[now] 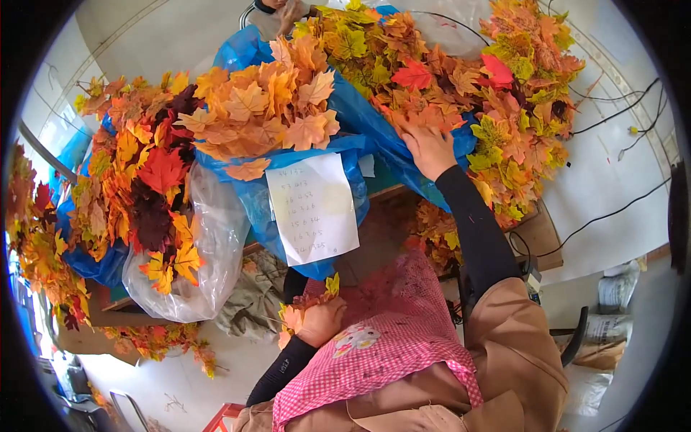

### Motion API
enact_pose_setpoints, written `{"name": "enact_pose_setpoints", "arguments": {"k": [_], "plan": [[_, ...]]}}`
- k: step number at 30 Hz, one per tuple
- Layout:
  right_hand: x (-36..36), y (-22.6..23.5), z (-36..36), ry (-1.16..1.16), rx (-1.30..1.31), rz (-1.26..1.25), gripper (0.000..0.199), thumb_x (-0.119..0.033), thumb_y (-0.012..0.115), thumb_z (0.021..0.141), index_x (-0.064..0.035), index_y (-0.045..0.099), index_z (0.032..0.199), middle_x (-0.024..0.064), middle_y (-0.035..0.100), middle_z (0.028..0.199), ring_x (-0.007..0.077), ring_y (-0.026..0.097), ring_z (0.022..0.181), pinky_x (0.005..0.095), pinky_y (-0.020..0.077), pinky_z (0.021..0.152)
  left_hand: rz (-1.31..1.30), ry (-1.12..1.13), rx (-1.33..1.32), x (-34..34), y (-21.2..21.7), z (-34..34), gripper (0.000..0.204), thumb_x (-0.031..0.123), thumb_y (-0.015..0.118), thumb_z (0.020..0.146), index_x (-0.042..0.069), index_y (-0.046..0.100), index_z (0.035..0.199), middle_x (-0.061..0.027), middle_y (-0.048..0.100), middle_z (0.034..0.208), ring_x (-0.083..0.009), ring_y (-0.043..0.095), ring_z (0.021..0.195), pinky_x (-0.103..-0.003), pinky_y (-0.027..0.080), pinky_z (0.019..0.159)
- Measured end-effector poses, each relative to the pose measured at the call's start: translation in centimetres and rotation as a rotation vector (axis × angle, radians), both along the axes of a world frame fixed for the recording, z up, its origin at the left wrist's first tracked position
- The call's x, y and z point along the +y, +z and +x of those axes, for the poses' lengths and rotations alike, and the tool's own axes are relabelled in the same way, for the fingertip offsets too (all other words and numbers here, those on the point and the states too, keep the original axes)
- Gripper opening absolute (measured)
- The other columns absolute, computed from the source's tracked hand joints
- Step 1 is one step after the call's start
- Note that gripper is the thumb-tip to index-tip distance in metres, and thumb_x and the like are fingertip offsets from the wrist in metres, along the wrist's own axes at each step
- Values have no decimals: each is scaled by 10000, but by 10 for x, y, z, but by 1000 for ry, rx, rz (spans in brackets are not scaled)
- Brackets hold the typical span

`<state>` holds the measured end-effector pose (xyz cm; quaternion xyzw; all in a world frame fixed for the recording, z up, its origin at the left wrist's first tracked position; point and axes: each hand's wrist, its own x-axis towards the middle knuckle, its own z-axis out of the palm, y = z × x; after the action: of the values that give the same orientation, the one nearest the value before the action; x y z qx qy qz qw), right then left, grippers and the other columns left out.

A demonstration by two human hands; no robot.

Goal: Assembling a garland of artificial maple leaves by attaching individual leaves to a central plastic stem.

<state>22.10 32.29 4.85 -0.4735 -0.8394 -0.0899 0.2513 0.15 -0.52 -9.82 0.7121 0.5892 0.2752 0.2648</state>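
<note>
Hands are well apart here. Right hand (430, 151) lies palm down at upper centre-right of the frame, its fingers slightly spread over the edge of a big leaf pile (439, 86). Can't tell if it's pinching anything, since the fingertips are lost among the leaves. Left hand (321, 324) is down at lower centre, fingers curled around a small leaf bunch (290, 317), with orange-pink bits poking out on its left and a yellow one sticking up above. It's right by the pink checked apron (403, 331).

As for handling, these look like fabric or thin plastic leaves, so I'd guess almost no weight, floppy blades and not much slip. Doubt they'd break, but the thin points probably crease or bend if you squash them. I'd pinch low, where the leaves gather, and not by a blade tip, because a tip likely just folds or drags neighbours along. Tangling looks like the bigger nuisance: everything in that pile overlaps, so I'd work a piece loose from the edge, about where the right hand is.

Watch the blue plastic sheet (349, 111) under the pile too. It looks thin and slick, so it could slide or bunch up with a hard tug. White paper sheet (313, 209) sits just left of centre, on more blue plastic.
</note>
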Motion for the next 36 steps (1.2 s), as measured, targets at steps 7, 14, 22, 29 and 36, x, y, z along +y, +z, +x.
{"name": "enact_pose_setpoints", "arguments": {"k": [7, 14, 22, 29, 36], "plan": [[18, -6, 32, -10, -266, -291, 338, -287, 360, 995, -178, 609, 1195, 84, 660, 885, 294, 594, 937, 551, 361, 932, -27, -2, -52, 1, -2, -5, 137, 194, 574, 873, 75, 622, 919, -175, 631, 730, -343, 630, 632, -444, 500, 570], [48, 29, 49, -35, 296, -20, 255, -253, 498, 924, -120, 660, 1070, 123, 650, 960, 319, 605, 946, 460, 486, 765, -128, -1, -16, 4, -8, -3, 147, 177, 617, 857, 55, 639, 937, -164, 641, 785, -330, 643, 701, -413, 513, 630], [116, 45, 79, -90, 505, 400, 195, -168, 553, 903, -87, 670, 1036, 74, 676, 916, 281, 660, 859, 413, 520, 718, -120, -29, -36, 8, -2, -2, 154, 176, 604, 867, 52, 632, 953, -156, 653, 836, -338, 647, 718, -418, 517, 637], [92, 49, 60, 156, 1473, -781, 166, -205, 571, 944, -58, 572, 1023, 54, 630, 817, 168, 616, 606, 276, 475, 507, -175, -14, -43, 7, -7, -5, 162, 185, 596, 873, 56, 627, 966, -161, 655, 855, -346, 648, 733, -421, 521, 644], [77, 20, 63, -353, 79, -206, 381, -285, 617, 878, -18, 522, 1133, 197, 639, 960, 341, 647, 820, 441, 525, 672, -77, -40, -71, 12, -11, -3, 153, 208, 567, 882, 86, 624, 953, -163, 653, 762, -338, 641, 650, -430, 512, 594]]}}
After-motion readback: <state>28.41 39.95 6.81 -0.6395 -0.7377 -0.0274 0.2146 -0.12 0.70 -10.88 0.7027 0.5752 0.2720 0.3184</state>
